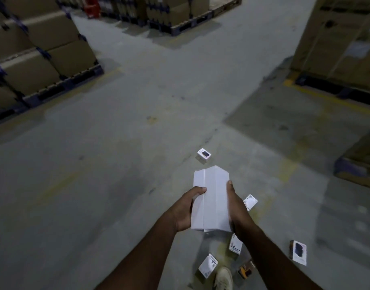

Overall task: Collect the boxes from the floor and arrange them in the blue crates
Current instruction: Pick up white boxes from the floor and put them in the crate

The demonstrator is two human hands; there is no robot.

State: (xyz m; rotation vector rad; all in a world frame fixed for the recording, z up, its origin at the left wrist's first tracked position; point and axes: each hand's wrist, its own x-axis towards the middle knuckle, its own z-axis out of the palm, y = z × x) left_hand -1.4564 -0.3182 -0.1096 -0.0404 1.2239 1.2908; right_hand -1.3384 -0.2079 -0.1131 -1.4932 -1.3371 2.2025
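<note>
Both forearms are reaching out from the bottom edge of the view, and between them the left hand (pixel 187 208) and right hand (pixel 237 208) are holding a stack of white boxes (pixel 211 199) above the floor (pixel 117 164). Each grip is holding the stack: the left fingers are curling over its left side, while the right hand is pressing flat against its right side with the fingers wrapping underneath. These boxes are showing plain white faces, with no print readable on them.

Below the hands, more small boxes are lying scattered on the grey concrete floor: a labelled white box (pixel 208 265) beside a pale shoe (pixel 223 278), another labelled box (pixel 235 244), a white box (pixel 250 202) just right of the right hand, a box picturing a dark device (pixel 298 252) and an orange-and-dark box (pixel 245 270). Their label text is too small to read. Ahead of the stack, one more pictured box (pixel 204 154) is sitting alone on the floor.

Stacked brown cartons on pallets (pixel 43 49) are standing along the floor's far left edge.
</note>
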